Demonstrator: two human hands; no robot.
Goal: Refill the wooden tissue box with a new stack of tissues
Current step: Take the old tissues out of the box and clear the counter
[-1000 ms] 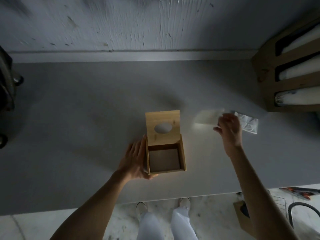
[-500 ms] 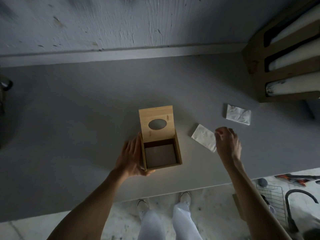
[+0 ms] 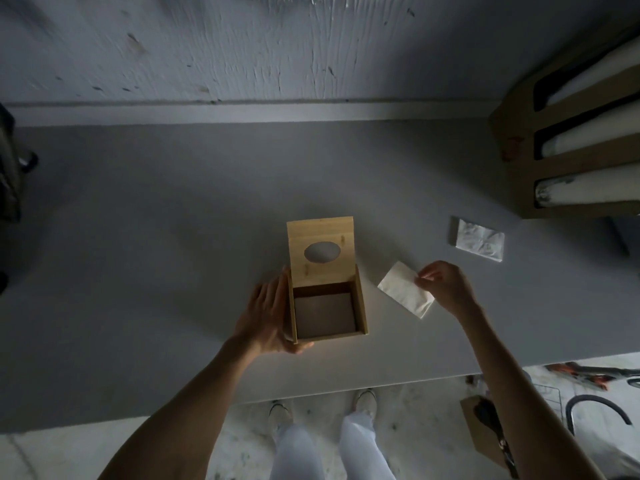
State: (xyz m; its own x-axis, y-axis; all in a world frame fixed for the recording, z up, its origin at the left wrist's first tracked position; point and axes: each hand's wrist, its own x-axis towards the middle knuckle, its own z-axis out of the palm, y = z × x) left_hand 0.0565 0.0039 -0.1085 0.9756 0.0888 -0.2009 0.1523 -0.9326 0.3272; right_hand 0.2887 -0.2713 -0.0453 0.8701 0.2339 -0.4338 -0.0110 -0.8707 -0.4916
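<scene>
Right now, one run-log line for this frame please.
wooden tissue box: lid open, empty | left hand: steadying box side | right hand: pinching tissue stack | wrapper: on table

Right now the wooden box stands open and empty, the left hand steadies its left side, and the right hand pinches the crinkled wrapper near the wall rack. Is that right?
Not quite. The head view shows the right hand pinching the white tissue stack just right of the wooden box. The crinkled wrapper lies untouched farther back. The rest holds: the box is open and empty, and the left hand steadies its left side.
</scene>
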